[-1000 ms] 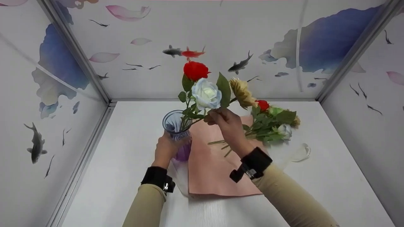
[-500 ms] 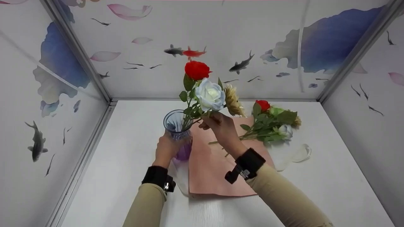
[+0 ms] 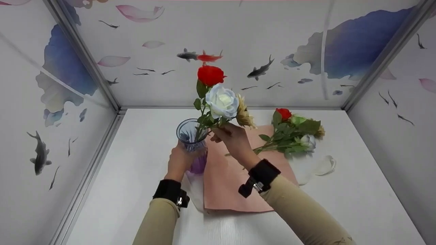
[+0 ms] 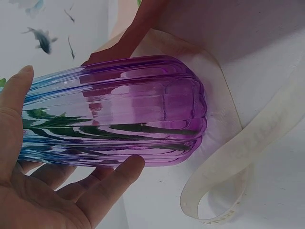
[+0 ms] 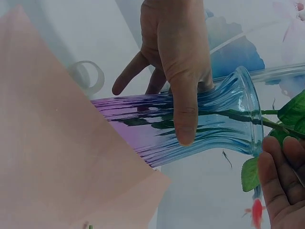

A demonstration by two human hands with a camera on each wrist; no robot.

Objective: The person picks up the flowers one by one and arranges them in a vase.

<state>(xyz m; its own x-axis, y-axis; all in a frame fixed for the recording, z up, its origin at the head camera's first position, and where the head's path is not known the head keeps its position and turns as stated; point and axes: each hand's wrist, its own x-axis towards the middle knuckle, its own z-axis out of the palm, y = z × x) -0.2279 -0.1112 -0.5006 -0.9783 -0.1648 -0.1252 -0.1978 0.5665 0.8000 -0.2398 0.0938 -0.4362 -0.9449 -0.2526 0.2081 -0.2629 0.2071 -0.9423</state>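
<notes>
In the head view, diffuse light is giving moderate brightness, the table (image 3: 224, 226) is showing a faint sheen near the lower edge, and the upright red rose (image 3: 211, 75) is losing petal detail to saturation. Both wrist views are reading dimmer; in the left one, shadow is darkening the upper right and lettering on the ribbon (image 4: 231, 153) is blurring.
</notes>
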